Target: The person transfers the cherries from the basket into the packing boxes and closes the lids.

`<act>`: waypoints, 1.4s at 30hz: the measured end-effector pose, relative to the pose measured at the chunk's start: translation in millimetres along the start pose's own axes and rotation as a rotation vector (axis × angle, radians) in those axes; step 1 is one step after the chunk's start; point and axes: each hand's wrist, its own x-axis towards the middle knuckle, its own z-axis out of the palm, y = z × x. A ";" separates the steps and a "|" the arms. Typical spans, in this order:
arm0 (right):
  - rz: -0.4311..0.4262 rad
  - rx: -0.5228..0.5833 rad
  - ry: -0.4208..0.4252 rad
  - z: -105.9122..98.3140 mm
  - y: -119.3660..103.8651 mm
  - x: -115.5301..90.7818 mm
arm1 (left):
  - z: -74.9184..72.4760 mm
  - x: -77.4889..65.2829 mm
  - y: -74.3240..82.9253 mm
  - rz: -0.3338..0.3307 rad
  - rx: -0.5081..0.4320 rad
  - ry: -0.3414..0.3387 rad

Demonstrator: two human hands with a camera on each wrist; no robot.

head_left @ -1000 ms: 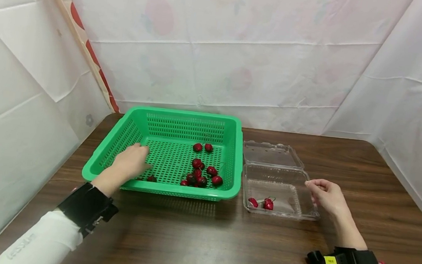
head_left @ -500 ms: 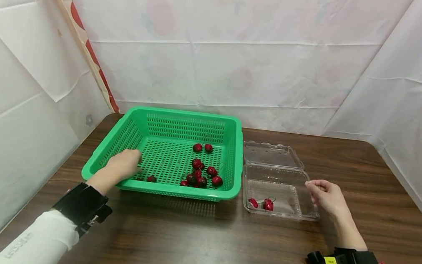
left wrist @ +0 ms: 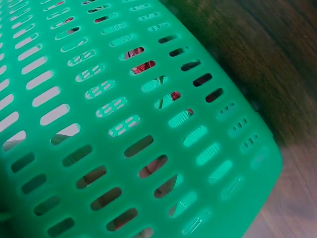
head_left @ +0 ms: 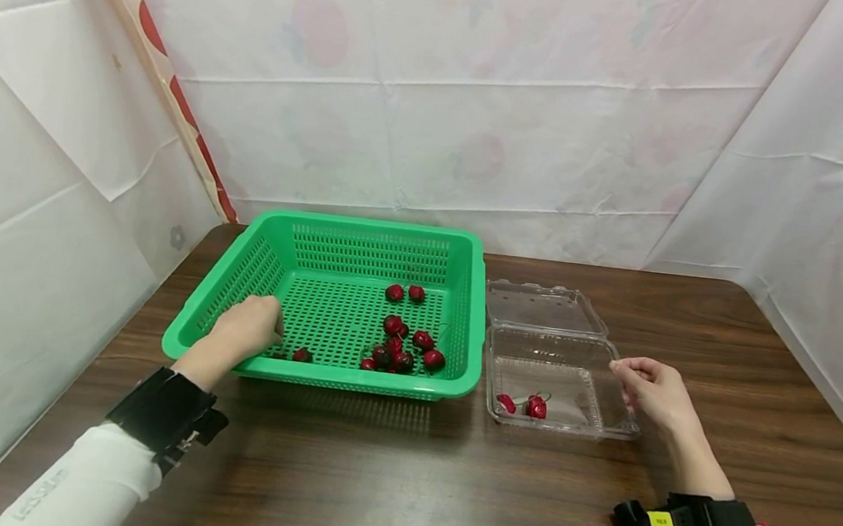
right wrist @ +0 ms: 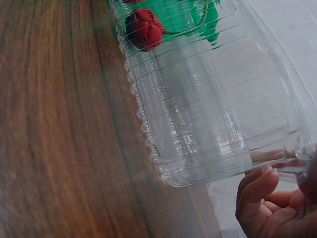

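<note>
As right fingers [head_left: 636,369] pinch clear container [head_left: 569,386], cherry [head_left: 302,354] near left fingers [head_left: 270,317], inside basket [head_left: 351,380]

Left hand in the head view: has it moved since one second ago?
Yes, slightly: the left hand has shifted toward the near left corner of the basket.

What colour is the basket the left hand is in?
Green; the basket shows best in the head view.

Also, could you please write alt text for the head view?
A person's left hand is inside a green basket of red cherries; the right hand holds the edge of an open clear container with more cherries, on a brown table.
</note>
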 end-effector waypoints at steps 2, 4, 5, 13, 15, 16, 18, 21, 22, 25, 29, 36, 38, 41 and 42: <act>0.000 -0.001 0.000 -0.1 0.1 -0.3 | 0.1 0.0 -0.5 0.011 -0.014 0.009; 0.000 0.001 -0.001 -0.1 0.3 -0.6 | 0.3 0.1 -1.3 0.024 -0.034 0.019; 0.000 0.001 0.000 -0.1 0.4 -0.8 | 0.4 0.3 -1.6 0.028 -0.043 0.025; 0.004 0.004 0.003 0.6 0.4 -1.4 | 0.5 2.3 -3.2 0.022 -0.071 0.058; 0.006 0.005 0.004 0.8 0.2 -1.5 | -0.6 2.3 -3.0 0.021 -0.076 0.066; 0.007 0.006 0.004 0.9 0.1 -1.5 | -1.1 2.2 -2.9 0.018 -0.082 0.072; 0.009 0.003 0.004 0.9 0.0 -1.6 | -2.1 1.7 -2.7 0.016 -0.097 0.086; 0.013 0.003 0.003 0.9 0.0 -1.4 | -3.0 0.8 -1.9 0.016 -0.119 0.113; 0.013 0.002 0.004 0.9 -0.1 -1.3 | -3.2 0.8 -1.8 0.017 -0.124 0.122; 0.010 0.002 0.009 0.9 -0.2 -1.1 | -3.9 0.1 -0.1 0.022 -0.138 0.156; 0.006 0.004 0.014 1.2 -0.6 -0.6 | -3.9 -1.4 2.7 0.029 -0.155 0.209; -0.013 0.010 0.007 2.3 -0.6 0.1 | 0.8 -7.6 8.6 0.064 -0.190 0.333; -0.020 0.007 0.006 2.4 -0.1 0.1 | 2.3 -8.8 12.0 0.069 -0.215 0.353; -0.027 0.004 0.010 2.1 0.1 0.2 | 3.8 -10.6 19.2 0.069 -0.251 0.369; -0.029 0.002 0.011 2.0 0.1 0.2 | 4.4 -11.0 22.1 0.069 -0.263 0.373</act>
